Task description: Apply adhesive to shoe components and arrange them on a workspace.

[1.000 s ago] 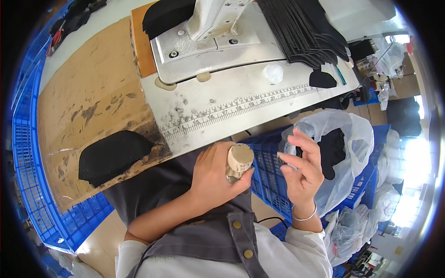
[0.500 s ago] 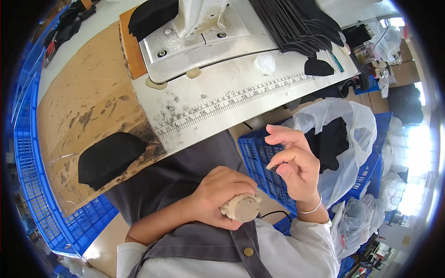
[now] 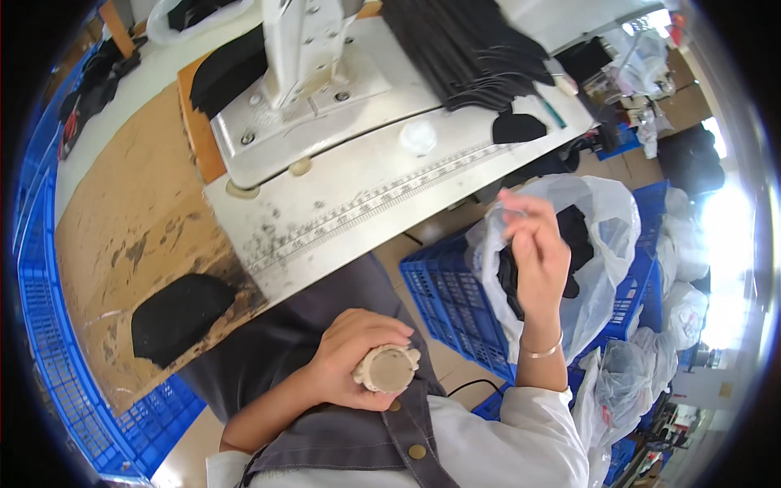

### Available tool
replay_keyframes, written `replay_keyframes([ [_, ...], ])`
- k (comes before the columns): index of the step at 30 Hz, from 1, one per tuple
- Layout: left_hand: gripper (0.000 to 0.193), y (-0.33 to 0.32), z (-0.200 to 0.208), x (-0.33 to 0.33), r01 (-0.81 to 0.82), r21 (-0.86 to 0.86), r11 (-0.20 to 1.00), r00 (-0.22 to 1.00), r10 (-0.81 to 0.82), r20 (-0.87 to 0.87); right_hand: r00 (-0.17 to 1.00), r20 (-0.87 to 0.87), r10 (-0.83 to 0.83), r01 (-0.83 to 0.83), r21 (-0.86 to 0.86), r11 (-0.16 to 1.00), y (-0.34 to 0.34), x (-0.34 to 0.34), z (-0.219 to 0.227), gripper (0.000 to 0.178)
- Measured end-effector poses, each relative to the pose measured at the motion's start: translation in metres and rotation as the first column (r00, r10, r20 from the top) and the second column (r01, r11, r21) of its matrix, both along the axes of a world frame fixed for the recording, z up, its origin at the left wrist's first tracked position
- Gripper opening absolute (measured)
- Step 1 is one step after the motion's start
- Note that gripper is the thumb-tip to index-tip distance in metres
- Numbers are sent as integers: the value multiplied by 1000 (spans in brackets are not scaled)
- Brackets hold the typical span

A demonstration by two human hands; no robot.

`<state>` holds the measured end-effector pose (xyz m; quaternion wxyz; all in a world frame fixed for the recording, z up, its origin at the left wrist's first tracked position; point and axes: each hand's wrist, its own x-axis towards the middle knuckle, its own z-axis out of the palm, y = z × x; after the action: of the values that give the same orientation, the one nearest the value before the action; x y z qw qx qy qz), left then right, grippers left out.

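My left hand [image 3: 346, 358] is wrapped round a beige, lumpy object with a flat round end [image 3: 388, 370], held in front of my apron [image 3: 285, 325]; its exact kind does not show. To the right, my raised right hand [image 3: 537, 252] has its fingers bent, their tips smeared by motion. Whether anything is between them does not show. Behind that hand stands a white plastic bag [image 3: 610, 203] with black pieces [image 3: 576, 240] inside. A black curved fabric piece [image 3: 181, 317] lies on the brown board [image 3: 122, 236] at the table's left front.
A white machine [image 3: 297, 65] stands on the table, behind a printed ruler strip [image 3: 366, 203]. Black fabric pieces [image 3: 464, 57] are stacked at the back right. A small white translucent object [image 3: 418, 137] lies nearby. Blue crates [image 3: 447, 301] stand below the table on both sides.
My right hand has moved up and over the plastic bag; the small dark thing pinched in it before cannot be made out now. My left hand keeps its hold. The view has shifted slightly.
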<state>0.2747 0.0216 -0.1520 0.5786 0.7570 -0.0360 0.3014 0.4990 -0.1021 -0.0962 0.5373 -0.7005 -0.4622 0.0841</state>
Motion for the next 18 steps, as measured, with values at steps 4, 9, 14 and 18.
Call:
replay_keyframes([
  [4,47,-2,1,2,-3,-5,1000,1000,3,-6,952,-26,-306,307,52,950,-11,77,-13,12],
  [9,49,-3,2,2,2,-5,1000,999,-2,-38,903,-93,-419,426,59,903,-11,172,-10,16],
  [14,51,-3,-2,4,14,31,999,999,-13,-30,913,311,-264,298,-67,952,23,198,-19,20],
  [18,52,-4,-2,5,15,40,999,1000,-14,-13,771,584,-254,441,-202,874,29,201,-35,18],
])
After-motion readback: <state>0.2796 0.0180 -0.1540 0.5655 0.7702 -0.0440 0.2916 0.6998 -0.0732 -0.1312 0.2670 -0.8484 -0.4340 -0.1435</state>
